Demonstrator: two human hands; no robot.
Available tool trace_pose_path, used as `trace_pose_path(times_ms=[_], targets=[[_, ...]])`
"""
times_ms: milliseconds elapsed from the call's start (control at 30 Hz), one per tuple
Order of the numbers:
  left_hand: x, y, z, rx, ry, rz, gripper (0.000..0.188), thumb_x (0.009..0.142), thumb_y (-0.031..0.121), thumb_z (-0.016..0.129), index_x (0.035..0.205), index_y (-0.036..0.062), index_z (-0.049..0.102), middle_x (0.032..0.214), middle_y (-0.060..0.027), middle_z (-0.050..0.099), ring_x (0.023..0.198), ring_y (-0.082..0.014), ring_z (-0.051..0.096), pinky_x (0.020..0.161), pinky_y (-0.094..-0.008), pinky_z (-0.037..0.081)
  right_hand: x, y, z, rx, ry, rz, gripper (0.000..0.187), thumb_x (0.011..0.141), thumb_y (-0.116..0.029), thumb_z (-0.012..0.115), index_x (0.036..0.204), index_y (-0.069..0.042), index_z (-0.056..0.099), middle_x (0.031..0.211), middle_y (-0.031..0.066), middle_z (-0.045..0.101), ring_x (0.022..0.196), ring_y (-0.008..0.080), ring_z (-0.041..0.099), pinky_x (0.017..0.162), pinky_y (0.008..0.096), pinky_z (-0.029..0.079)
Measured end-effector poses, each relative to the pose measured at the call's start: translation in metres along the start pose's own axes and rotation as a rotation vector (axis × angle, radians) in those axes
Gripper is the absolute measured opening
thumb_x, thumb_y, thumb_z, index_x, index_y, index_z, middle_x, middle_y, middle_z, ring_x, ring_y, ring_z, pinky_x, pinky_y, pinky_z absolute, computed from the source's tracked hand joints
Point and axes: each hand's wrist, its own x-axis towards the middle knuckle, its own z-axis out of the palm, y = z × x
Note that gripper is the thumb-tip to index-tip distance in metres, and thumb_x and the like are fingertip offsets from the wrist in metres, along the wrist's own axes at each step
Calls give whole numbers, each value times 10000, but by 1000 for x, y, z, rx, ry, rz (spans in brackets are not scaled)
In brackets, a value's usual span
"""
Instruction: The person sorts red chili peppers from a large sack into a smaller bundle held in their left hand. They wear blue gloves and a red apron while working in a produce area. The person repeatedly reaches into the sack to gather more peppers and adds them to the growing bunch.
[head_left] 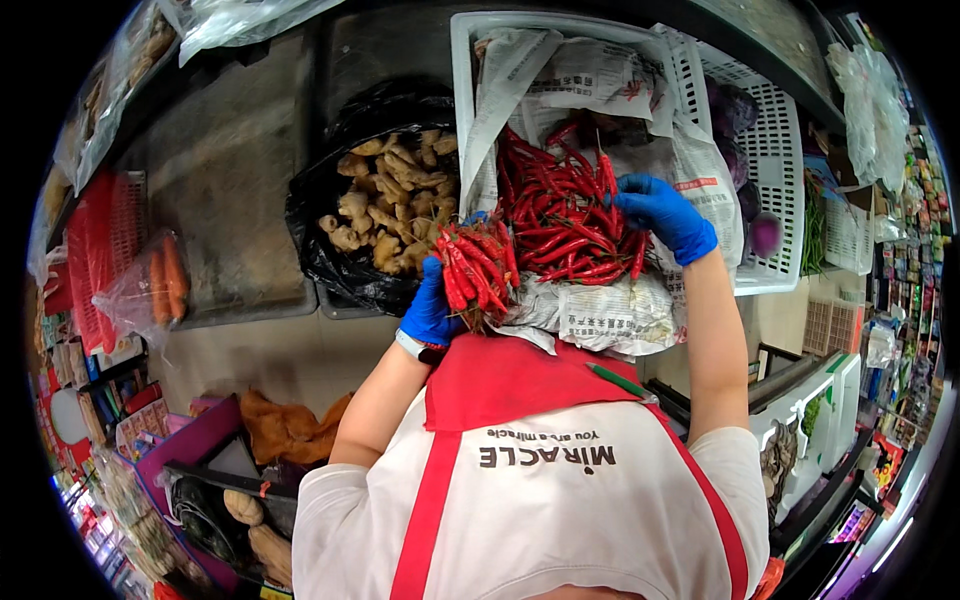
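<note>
My left hand [432, 308], in a blue glove, is closed around a bunch of red chili peppers [477, 262] at the near left corner of a white plastic crate [463, 90]. To its right, a heap of loose red chilies [565, 235] lies on newspaper [590, 75] lining the crate. My right hand [662, 212], also blue-gloved, is at the heap's right side with thumb and fingertips pinched together. An upright red chili [607, 170] stands right beside those fingertips. Whether the fingers grip its lower end is hard to see, as they partly cover it.
Ginger [390, 200] fills a black plastic bag [310, 225] left of the crate. A second white crate [785, 170] with purple cabbages [765, 235] adjoins on the right. Bagged carrots [168, 280] and a red basket [92, 260] are at far left. Clear bags [868, 110] hang at upper right.
</note>
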Motion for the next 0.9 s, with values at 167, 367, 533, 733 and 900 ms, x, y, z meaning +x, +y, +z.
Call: trace_pose_path(times_ms=[167, 367, 533, 733, 900], targets=[[-8, -2, -6, -57, -11, -68, 833, 725, 524, 615, 1337, 78, 270, 1292, -136, 414, 1163, -283, 443, 978, -452, 365, -24, -27, 82, -52, -98, -40, 151, 791, -120, 605, 908, -46, 544, 759, 28, 594, 590, 75, 542, 502, 200, 414], [-17, -2, -9, 107, 123, -94, 838, 696, 570, 618, 1302, 67, 333, 1253, -155, 448, 1138, -285, 461, 975, -431, 369, -36, -12, 164, -367, -106, -392, 182, 777, -127, 628, 913, -26, 561, 716, 39, 573, 619, 97, 541, 564, 241, 447], [-17, -6, -13, 184, 225, -113, 889, 663, 628, 603, 1308, 83, 325, 1269, -163, 427, 1153, -297, 442, 974, -449, 367, -39, -14, 178, -705, 40, -464, 204, 754, -190, 645, 896, -58, 581, 704, 59, 586, 584, 145, 557, 544, 259, 449], [-19, -2, -5, 295, 212, -145, 964, 645, 745, 491, 1337, 110, 275, 1329, -159, 352, 1208, -316, 371, 1006, -473, 308, -36, -6, 187, -948, 149, -642, 196, 755, -205, 626, 910, -93, 580, 737, 76, 586, 635, 244, 585, 536, 318, 455], [-20, 0, -13, 56, 214, -200, 943, 619, 628, 644, 1310, 75, 319, 1266, -141, 439, 1141, -292, 456, 962, -429, 387, -46, -14, 176, -831, 107, -665, 222, 753, -217, 640, 942, -110, 592, 756, 74, 592, 647, 235, 593, 549, 307, 460]])
